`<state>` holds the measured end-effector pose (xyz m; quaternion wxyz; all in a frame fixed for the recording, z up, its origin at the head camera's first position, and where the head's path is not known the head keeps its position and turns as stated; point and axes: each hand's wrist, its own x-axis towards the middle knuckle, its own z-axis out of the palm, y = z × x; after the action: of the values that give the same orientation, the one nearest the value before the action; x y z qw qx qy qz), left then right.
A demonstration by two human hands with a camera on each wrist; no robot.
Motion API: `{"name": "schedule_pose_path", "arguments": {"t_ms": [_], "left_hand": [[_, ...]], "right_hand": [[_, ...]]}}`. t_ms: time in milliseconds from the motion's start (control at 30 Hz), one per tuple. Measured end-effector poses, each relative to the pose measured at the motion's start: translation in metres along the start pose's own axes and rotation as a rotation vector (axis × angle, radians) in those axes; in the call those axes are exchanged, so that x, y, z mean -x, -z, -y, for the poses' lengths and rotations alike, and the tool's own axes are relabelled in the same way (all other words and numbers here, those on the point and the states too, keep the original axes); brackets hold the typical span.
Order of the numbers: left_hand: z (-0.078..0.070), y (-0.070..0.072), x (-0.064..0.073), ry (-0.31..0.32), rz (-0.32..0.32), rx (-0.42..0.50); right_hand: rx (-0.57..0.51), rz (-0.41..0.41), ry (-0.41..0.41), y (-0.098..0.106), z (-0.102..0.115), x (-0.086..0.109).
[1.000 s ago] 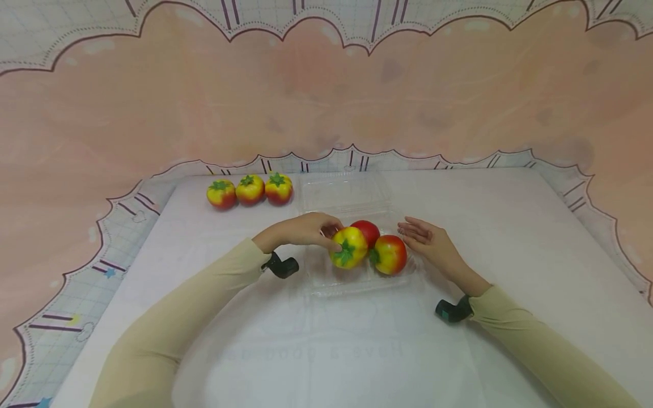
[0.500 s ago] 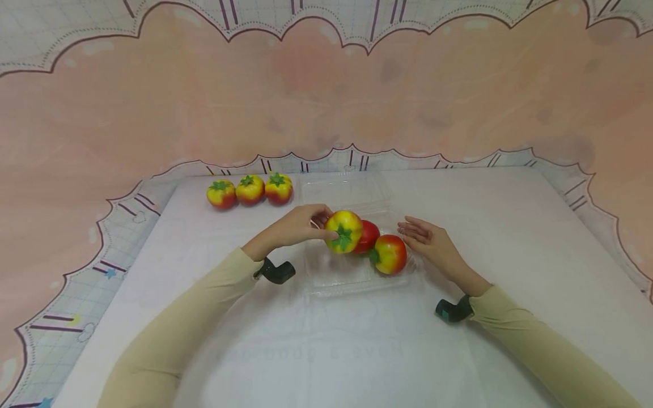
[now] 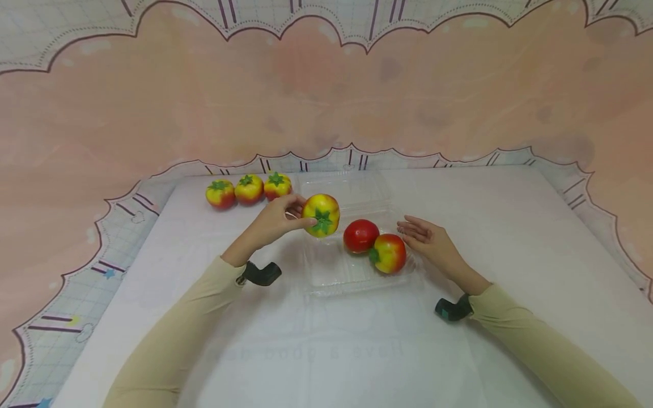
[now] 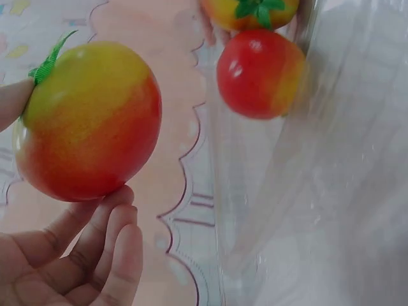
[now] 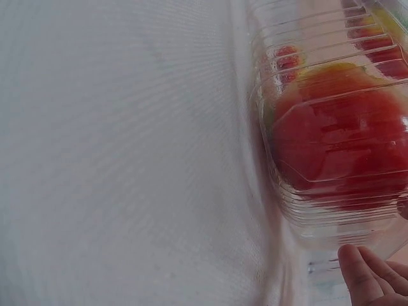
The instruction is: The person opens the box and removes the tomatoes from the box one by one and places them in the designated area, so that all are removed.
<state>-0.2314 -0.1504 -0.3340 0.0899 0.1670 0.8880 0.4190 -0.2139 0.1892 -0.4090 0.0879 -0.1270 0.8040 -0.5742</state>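
Note:
My left hand [image 3: 278,220] holds a red-and-yellow tomato [image 3: 321,215] up over the left part of a clear plastic clamshell box [image 3: 331,277]. In the left wrist view the thumb lies by the green leafy top of this tomato [image 4: 92,121], and the fingertips [image 4: 118,196] support it from the other side. Two more tomatoes lie in the box: a mostly red one [image 3: 361,236] and a red-and-yellow one [image 3: 389,254] that sit against each other. My right hand [image 3: 431,241] is beside the box's right end, fingers loosely extended, fingertips right at its wall.
Three tomatoes stand in a row at the table's back left, the leftmost tomato [image 3: 221,195] upright with its green top up. The box's lid [image 3: 347,190] lies folded back behind it. A white cloth [image 3: 326,362] covers the table, with a patterned backdrop [image 3: 326,96] beyond.
The left hand has lifted its tomato and moved left and back, away from the other two in the box. The red one behind is now uncovered. The right hand has stayed put.

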Motion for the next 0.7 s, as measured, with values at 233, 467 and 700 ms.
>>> {"name": "schedule_pose_path", "arguments": {"t_ms": [233,467,700], "left_hand": [[0.013,0.016,0.009,0.055,-0.107,0.043],[0.025,0.030,0.015,0.098,-0.198,0.052],[0.043,0.041,0.020,0.090,-0.303,0.048]], "right_hand": [[0.000,0.005,0.003,0.001,0.000,0.000],[0.012,0.007,-0.005,0.000,0.002,0.000],[0.006,0.007,-0.014,0.000,0.002,0.001]]}}
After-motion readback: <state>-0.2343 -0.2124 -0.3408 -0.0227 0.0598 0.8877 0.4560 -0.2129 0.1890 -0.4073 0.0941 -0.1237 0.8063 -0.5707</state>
